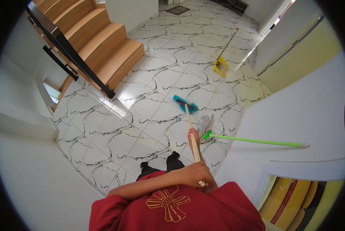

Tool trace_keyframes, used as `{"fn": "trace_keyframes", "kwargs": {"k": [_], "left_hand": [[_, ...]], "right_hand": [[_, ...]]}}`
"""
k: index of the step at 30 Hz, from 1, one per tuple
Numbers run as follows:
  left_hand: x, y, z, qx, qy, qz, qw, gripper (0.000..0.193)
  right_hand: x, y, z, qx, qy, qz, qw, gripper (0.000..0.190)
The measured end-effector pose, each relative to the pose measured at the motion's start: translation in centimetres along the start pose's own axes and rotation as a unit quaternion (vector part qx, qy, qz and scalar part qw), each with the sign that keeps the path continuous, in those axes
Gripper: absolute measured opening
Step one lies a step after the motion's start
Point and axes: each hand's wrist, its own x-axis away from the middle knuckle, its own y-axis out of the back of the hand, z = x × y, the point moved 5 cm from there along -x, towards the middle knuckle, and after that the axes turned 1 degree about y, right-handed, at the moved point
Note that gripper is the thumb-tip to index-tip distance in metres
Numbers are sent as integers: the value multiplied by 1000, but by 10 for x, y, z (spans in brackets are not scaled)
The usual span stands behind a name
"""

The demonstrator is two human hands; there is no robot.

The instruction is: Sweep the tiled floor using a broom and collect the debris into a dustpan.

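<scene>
Both my hands are wrapped around the pale wooden handle of a broom (196,148). My left hand (200,174) grips its top end close to my chest, and my left forearm crosses in front of my red shirt. Farther down the handle, my right hand (194,135) holds on with the arm stretched forward. The broom's teal bristle head (189,106) is at the marble-patterned tile floor (149,115) ahead of my feet, slightly blurred. Just right of my right hand, a string mop (207,124) with a green handle leans on the white wall.
A yellow long-handled dustpan (220,68) with debris in it stands farther ahead on the right. Wooden stairs (117,60) with a black metal railing (74,57) rise at the left. White walls flank me, and a dark doormat (178,10) lies at the far end.
</scene>
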Motion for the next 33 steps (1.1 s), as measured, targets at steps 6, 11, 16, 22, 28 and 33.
{"fn": "trace_keyframes", "kwargs": {"k": [6, 11, 16, 22, 28, 33], "left_hand": [[2, 52, 1, -151, 106, -168, 968, 53], [2, 85, 5, -177, 137, -379, 898, 69], [53, 83, 43, -164, 235, -462, 839, 69], [105, 41, 65, -294, 450, -365, 760, 62], [150, -5, 102, -271, 378, -455, 759, 51], [126, 7, 127, -276, 292, -457, 794, 63]], "right_hand": [[-41, -8, 23, -71, -13, -47, 996, 14], [-43, -14, 93, -323, -131, -92, 933, 13], [-34, -13, 185, -248, -172, 145, 942, 11], [-9, -33, 205, -461, -246, 249, 815, 15], [52, -50, 155, -400, -304, 318, 804, 5], [-1, -27, 170, -312, -191, 334, 868, 9]]}}
